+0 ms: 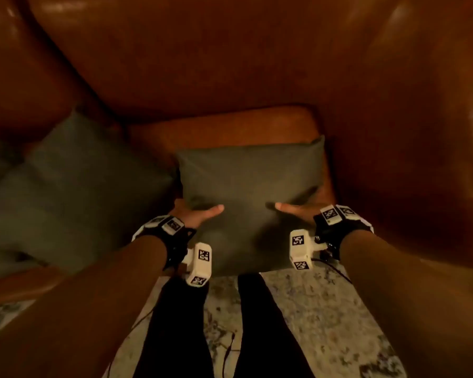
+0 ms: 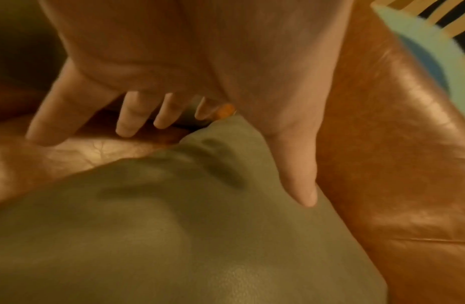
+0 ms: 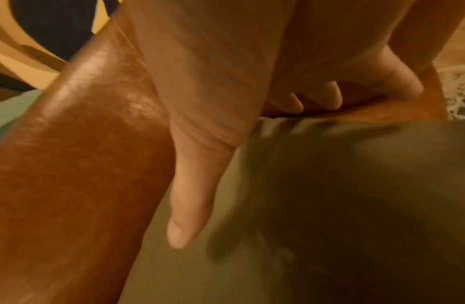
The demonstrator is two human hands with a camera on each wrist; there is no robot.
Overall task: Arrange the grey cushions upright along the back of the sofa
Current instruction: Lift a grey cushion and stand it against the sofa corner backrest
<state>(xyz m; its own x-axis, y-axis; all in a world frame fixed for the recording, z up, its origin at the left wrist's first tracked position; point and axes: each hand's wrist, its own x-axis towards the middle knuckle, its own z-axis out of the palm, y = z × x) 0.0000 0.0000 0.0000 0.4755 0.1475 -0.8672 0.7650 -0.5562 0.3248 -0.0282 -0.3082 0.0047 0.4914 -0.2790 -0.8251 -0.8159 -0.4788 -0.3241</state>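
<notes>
A grey cushion point(image 1: 253, 203) is held at both side edges above the front of the sofa seat point(image 1: 230, 126), its lower edge hanging past the seat toward the patterned rug point(image 1: 311, 309). The left hand point(image 1: 195, 214) is set against the cushion's left edge, with the thumb laid across the front face and the fingers spread behind it; in the left wrist view the fingers point(image 2: 127, 115) are seen reaching behind the cushion corner toward the leather. The right hand point(image 1: 298, 210) is placed likewise on the cushion's right edge, thumb on the front, with curled fingers point(image 3: 327, 96) tucked behind. The cushion is thus clasped between thumb and fingers on each side. A second grey cushion point(image 1: 74, 186) is seen to the left of the held cushion, leaning in the corner of the sofa. The brown leather sofa back point(image 1: 230, 50) rises behind the held cushion, not touched by it.
</notes>
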